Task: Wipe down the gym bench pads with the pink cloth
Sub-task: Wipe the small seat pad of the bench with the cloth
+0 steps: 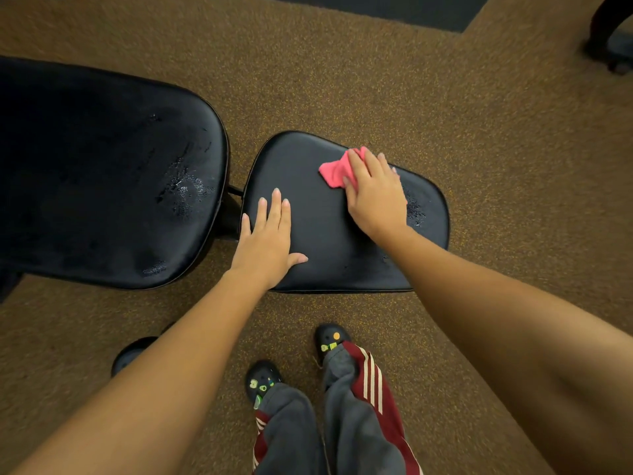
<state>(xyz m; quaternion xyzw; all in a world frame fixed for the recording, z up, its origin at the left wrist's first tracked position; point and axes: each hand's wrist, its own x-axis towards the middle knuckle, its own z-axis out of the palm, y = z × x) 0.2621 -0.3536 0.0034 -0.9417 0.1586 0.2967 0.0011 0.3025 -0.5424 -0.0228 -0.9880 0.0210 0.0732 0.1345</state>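
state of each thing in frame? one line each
pink cloth: bunched, pressed on seat pad under right hand
right hand: flat on cloth
left hand: flat, fingers spread, braced on seat pad
seat pad: wet specks near right edge
back pad: wet streaks and droplets

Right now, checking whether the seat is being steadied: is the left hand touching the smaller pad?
Touching. The head view shows the left hand lying palm-down on the smaller pad, fingers spread flat against its surface.

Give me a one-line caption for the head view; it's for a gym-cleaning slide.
Right hand presses the pink cloth onto the small bench pad while the left hand rests flat on it.
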